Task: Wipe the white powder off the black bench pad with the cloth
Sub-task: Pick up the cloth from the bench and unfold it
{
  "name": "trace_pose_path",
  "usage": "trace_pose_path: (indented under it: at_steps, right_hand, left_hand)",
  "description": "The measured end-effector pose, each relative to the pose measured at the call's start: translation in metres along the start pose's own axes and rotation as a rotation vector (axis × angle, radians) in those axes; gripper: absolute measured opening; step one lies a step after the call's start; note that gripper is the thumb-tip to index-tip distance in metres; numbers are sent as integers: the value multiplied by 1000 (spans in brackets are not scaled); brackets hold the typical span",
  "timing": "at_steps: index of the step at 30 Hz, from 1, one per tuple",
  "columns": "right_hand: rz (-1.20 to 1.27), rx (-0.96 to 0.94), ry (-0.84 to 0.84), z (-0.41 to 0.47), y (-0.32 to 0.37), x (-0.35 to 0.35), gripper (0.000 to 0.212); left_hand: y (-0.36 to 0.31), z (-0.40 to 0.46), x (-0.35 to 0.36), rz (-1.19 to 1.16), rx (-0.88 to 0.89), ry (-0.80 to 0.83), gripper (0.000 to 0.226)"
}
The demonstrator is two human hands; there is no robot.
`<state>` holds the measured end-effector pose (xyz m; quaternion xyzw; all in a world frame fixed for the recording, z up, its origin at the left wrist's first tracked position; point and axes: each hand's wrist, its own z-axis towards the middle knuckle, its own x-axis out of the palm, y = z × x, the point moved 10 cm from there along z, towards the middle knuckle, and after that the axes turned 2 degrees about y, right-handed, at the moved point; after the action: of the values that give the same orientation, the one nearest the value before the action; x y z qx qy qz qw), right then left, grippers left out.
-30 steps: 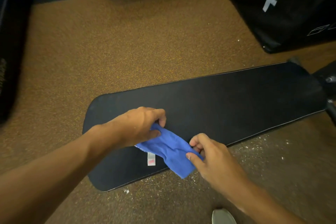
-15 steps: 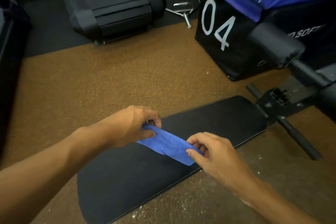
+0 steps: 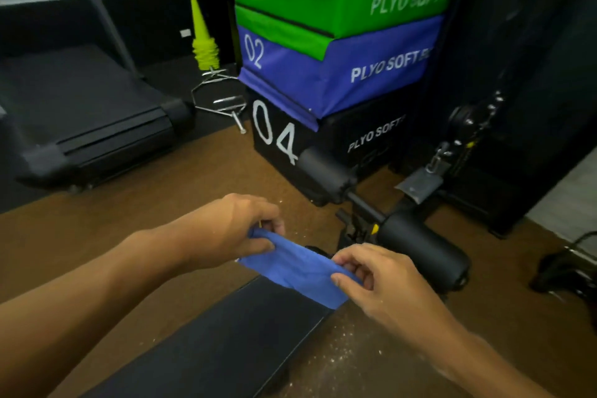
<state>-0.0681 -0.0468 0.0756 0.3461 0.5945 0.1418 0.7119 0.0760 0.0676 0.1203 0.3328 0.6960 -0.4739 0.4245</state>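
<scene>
A blue cloth [image 3: 297, 266] is stretched between both hands, lifted above the far end of the black bench pad [image 3: 226, 342]. My left hand [image 3: 226, 229] pinches its far left corner. My right hand [image 3: 378, 281] pinches its near right edge. The pad runs from bottom left toward the centre and its visible surface looks dark, with no clear powder on it. White powder specks [image 3: 339, 352] lie scattered on the brown floor to the right of the pad.
The bench's black foam rollers [image 3: 420, 249] and frame sit just beyond the cloth. Stacked plyo boxes [image 3: 339, 74] stand behind them. A treadmill [image 3: 97, 126] is at far left, yellow cones [image 3: 203, 39] and a metal bar [image 3: 223, 100] behind. Black equipment fills the right.
The view has tilted up, so the pad has slid toward the bottom of the frame. Both hands keep hold of the cloth, now over the pad's far end.
</scene>
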Motion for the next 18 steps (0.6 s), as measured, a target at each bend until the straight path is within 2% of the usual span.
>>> trace_pose_path:
  at_steps: [8,18]
  right_hand:
    - [-44,130,-82,-4,-101,-107,14]
    - [134,348,-98,2,-217,-126,10]
  left_hand:
    - [-84,141,-2,-19,148,47,14]
    - [-102,268,56,-73,175,223,15]
